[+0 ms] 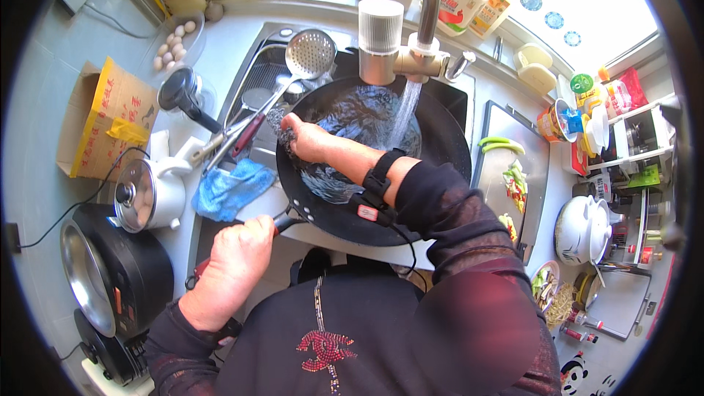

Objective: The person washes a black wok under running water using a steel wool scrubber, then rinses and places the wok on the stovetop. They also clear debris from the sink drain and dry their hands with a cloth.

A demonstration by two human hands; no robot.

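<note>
A large black wok (445,121) rests over the sink, with water pooled in its bowl. My left hand (242,247) is closed around the wok's handle (289,221) at the near left. At the wok's left rim, my right hand (305,140) grips a steel wool scrubber (283,126), part of which is covered by my fingers. Running water (406,113) falls from the faucet (421,60) into the wok, to the right of my right forearm.
Left of the wok lie a skimmer (311,54), a blue cloth (234,187) and a white pot (170,192) with a glass lid. A cutting board (495,176) with chopped vegetables (515,184) is on the right. The faucet's filter (380,27) overhangs the wok's far edge.
</note>
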